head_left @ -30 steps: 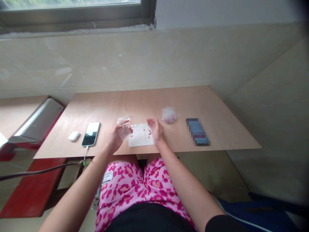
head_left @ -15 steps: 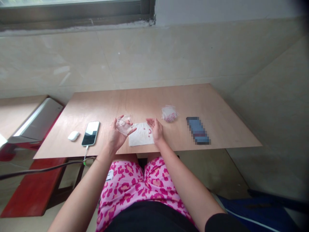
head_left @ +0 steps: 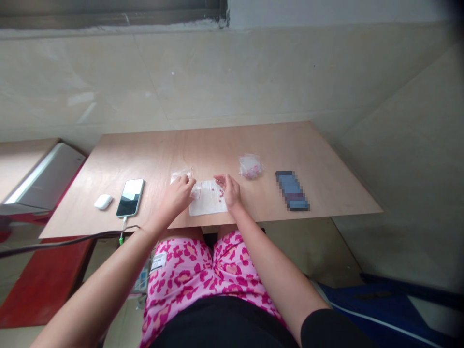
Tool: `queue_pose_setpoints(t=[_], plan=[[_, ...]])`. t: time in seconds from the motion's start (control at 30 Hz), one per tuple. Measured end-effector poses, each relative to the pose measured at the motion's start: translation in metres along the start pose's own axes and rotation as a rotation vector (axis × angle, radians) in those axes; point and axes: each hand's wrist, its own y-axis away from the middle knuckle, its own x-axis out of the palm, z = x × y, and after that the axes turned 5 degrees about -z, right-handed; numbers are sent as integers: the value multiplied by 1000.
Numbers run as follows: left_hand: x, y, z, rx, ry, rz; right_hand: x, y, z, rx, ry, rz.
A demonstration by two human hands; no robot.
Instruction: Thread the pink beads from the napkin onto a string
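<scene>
My left hand [head_left: 180, 193] is turned palm down over the left edge of a white sheet [head_left: 206, 207], its fingers closed on a small clear plastic bag [head_left: 196, 191]. More clear plastic [head_left: 180, 174] shows on the table just behind that hand. On the sheet's right side lie several tiny pinkish-red pieces [head_left: 221, 194]. My right hand [head_left: 232, 193] rests beside them at the sheet's right edge, fingers stretched out and slightly cupped. I see nothing held in it. Beyond it sits a pile of clear bags with pink contents [head_left: 251, 166].
On the wooden table [head_left: 203, 145], a charging phone [head_left: 130, 198] and a white earbud case [head_left: 103, 201] lie to the left. A second, blurred-out phone [head_left: 293, 191] is on the right. A dark cable [head_left: 72, 241] crosses the left front edge.
My left hand has turned from an open palm with the clear bag on it to palm down, fingers closed on the bag. My right hand stays at the sheet's right edge.
</scene>
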Motion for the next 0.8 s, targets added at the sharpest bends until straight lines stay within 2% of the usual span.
queue_pose_setpoints(t=[0.13, 0.3, 0.4, 0.57, 0.8], plan=[[-4, -8, -18, 20, -141, 8, -1, 1, 0, -42, 115, 45], [-9, -17, -53, 77, -492, 155, -1, 2, 1, -85, 229, 92], [-13, -22, -63, 127, -638, 202, 0, 3, 3, -120, 270, 115], [-16, -22, -54, 124, -624, 148, 1, 5, 6, -135, 358, 116], [-20, -15, -15, 21, -459, 34, 1, 6, 9, -105, 337, 109]])
